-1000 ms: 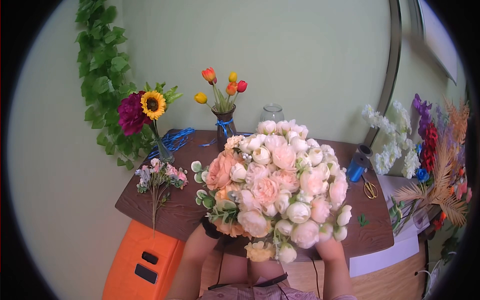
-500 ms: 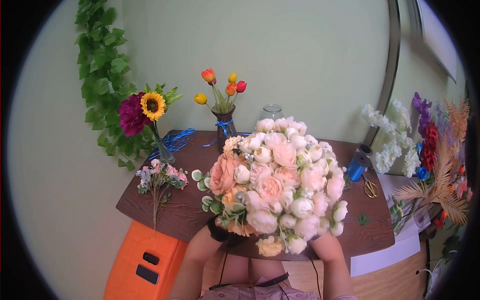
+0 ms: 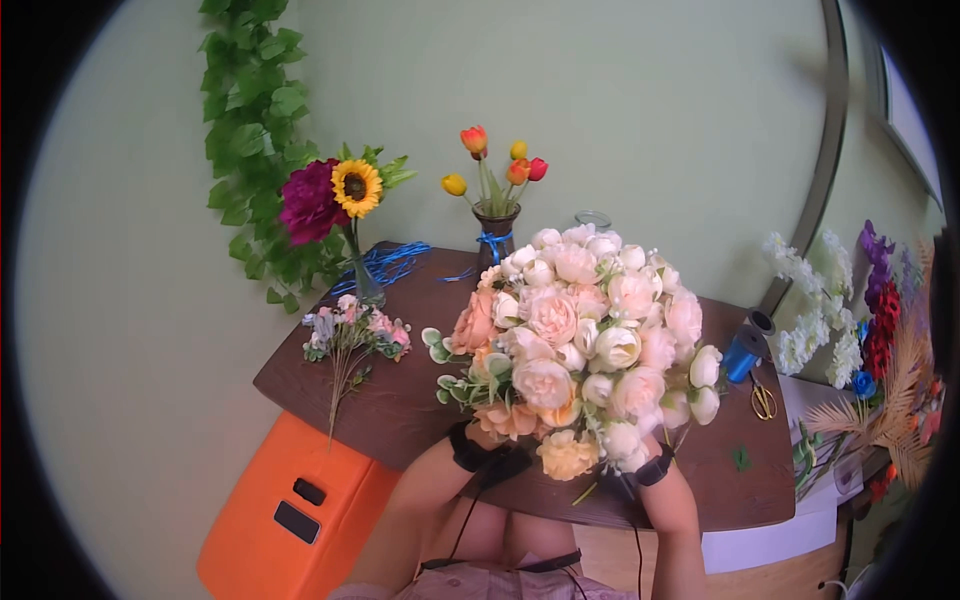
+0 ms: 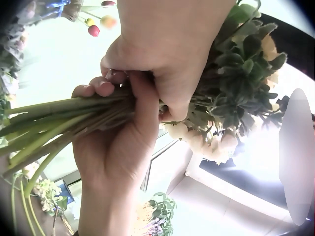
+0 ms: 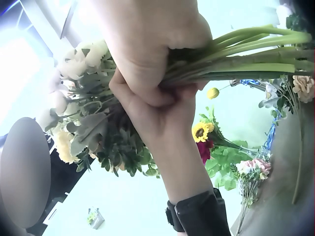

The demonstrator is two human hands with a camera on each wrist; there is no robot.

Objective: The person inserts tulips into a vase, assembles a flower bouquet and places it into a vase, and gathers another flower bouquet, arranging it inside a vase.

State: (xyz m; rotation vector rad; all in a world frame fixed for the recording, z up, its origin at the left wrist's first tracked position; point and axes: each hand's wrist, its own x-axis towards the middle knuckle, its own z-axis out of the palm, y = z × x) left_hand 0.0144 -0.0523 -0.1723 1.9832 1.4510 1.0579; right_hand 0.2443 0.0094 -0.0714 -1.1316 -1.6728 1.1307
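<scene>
A large bouquet (image 3: 585, 340) of pale pink, white and peach flowers is held up over the front of the table, its blooms covering most of both hands in the head view. My left hand (image 4: 165, 44) grips the stem bundle (image 4: 59, 120) just below the leaves, fingers curled round it. My right hand (image 5: 152, 46) wraps the same stems right beside it, the two hands overlapping. Green stem ends (image 5: 266, 49) stick out past the fists. A black wrist strap (image 3: 470, 450) sits on the left wrist.
Behind stand a tulip vase (image 3: 495, 235), a glass jar (image 3: 593, 217) and a vase with a sunflower (image 3: 357, 188). A small pink spray (image 3: 345, 335) lies left, near blue ribbon (image 3: 395, 262). On the right are a blue spool (image 3: 745, 350), scissors (image 3: 763, 402) and more flowers (image 3: 880, 320). An orange seat (image 3: 290, 490) adjoins the table.
The head view has shifted, so the table and wall sit further right. The bouquet has tilted and come slightly lower, and stem ends and wrist straps now show beneath it. Both hands still hold it.
</scene>
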